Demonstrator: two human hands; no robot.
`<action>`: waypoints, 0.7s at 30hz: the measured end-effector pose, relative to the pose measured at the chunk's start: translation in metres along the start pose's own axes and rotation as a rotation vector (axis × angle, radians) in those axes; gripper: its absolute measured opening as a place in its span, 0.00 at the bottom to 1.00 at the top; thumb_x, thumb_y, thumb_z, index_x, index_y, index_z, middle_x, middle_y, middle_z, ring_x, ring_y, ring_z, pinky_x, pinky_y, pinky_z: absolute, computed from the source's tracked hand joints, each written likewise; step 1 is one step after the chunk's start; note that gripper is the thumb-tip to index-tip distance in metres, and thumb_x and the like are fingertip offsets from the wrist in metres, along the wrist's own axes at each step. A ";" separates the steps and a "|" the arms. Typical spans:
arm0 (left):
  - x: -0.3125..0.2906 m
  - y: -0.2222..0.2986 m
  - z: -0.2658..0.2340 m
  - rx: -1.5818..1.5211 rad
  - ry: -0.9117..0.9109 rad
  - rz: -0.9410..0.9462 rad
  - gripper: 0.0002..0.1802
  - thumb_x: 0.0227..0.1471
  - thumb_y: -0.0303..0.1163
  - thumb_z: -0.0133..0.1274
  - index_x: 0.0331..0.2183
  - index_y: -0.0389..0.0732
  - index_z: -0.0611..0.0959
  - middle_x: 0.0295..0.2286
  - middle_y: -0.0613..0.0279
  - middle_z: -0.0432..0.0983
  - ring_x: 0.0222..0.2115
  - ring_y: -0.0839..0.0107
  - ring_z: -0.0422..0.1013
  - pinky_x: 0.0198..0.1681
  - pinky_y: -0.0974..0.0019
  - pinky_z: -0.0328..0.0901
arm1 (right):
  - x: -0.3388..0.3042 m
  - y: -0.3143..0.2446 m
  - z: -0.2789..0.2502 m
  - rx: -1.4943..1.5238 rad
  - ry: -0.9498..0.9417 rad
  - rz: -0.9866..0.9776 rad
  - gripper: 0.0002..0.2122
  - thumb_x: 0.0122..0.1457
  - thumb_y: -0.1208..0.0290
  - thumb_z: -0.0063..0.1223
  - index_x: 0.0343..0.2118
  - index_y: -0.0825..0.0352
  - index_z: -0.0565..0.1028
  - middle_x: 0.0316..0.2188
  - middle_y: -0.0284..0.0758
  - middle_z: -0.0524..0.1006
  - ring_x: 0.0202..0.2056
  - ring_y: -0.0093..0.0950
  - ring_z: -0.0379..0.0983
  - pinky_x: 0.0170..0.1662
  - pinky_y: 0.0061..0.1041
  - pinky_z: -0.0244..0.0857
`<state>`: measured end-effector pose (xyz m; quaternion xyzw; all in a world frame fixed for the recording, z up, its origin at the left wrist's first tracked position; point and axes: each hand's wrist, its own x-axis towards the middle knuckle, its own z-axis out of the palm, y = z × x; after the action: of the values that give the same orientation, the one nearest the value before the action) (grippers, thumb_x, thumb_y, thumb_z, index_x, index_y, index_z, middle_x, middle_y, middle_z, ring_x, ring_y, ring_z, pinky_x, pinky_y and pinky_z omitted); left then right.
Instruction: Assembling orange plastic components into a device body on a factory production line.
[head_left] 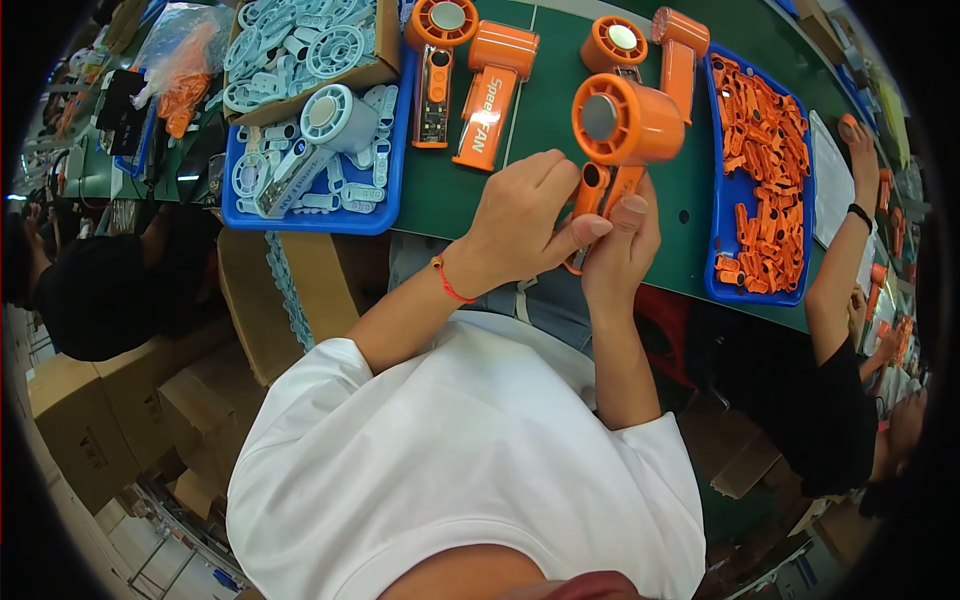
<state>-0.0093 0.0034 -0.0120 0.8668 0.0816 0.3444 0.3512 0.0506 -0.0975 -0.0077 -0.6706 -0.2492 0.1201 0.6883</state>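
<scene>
An orange handheld fan point(650, 125) is in my hands over the table's near edge, its round head with a grey centre tilted up. My right hand point(622, 245) wraps round the handle from the right, thumb on its front. From the left, my left hand point(525, 210) closes on the same handle, fingers curled and thumb pressed near the narrow front panel point(592, 185). The lower handle is partly hidden by my fingers. Several similar fans stand or lie just beyond, among them an orange fan point(497, 90) with white lettering and another showing its circuit board point(431, 130).
Left, a blue tray point(390, 190) holds light-blue fan parts point(350, 195) and a cardboard box point(385, 40) of more parts. Right, another blue tray point(715, 250) holds small orange pieces point(765, 150). A co-worker's arm point(840, 250) reaches in beyond it. Cartons point(90, 420) sit lower left.
</scene>
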 end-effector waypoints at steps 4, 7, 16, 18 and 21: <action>-0.002 0.001 -0.003 -0.095 -0.005 0.030 0.27 0.52 0.53 0.45 0.22 0.35 0.68 0.18 0.56 0.58 0.19 0.60 0.59 0.21 0.62 0.56 | 0.000 -0.003 -0.003 0.051 -0.063 -0.018 0.28 0.63 0.49 0.31 0.48 0.74 0.65 0.37 0.32 0.71 0.36 0.18 0.67 0.37 0.16 0.61; -0.006 0.005 -0.002 -0.085 0.019 0.022 0.24 0.54 0.49 0.44 0.23 0.35 0.67 0.19 0.55 0.59 0.19 0.59 0.59 0.22 0.61 0.56 | -0.001 -0.003 -0.002 0.048 -0.079 0.012 0.28 0.63 0.49 0.31 0.49 0.74 0.65 0.38 0.33 0.71 0.37 0.19 0.66 0.39 0.17 0.61; -0.006 0.004 0.000 -0.143 0.125 -0.117 0.25 0.48 0.52 0.51 0.24 0.36 0.71 0.19 0.56 0.64 0.19 0.62 0.63 0.21 0.62 0.58 | -0.014 0.003 0.009 -0.171 -0.043 -0.109 0.30 0.62 0.47 0.29 0.52 0.74 0.60 0.38 0.36 0.70 0.39 0.22 0.67 0.41 0.20 0.61; -0.008 0.006 0.000 -0.128 0.180 -0.123 0.26 0.47 0.53 0.52 0.24 0.36 0.72 0.18 0.58 0.64 0.18 0.63 0.64 0.21 0.63 0.58 | -0.015 0.005 0.008 -0.183 -0.057 -0.087 0.30 0.63 0.47 0.28 0.53 0.73 0.60 0.38 0.36 0.71 0.37 0.22 0.68 0.39 0.20 0.62; -0.015 0.007 -0.011 0.109 0.214 -0.099 0.24 0.46 0.51 0.54 0.22 0.37 0.73 0.16 0.61 0.64 0.17 0.65 0.64 0.20 0.65 0.58 | -0.014 0.007 0.016 -0.213 -0.091 -0.123 0.29 0.63 0.48 0.27 0.52 0.72 0.60 0.35 0.36 0.71 0.32 0.20 0.69 0.34 0.18 0.62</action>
<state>-0.0281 -0.0015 -0.0096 0.8379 0.1798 0.4122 0.3094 0.0323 -0.0903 -0.0171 -0.7171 -0.3323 0.0809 0.6073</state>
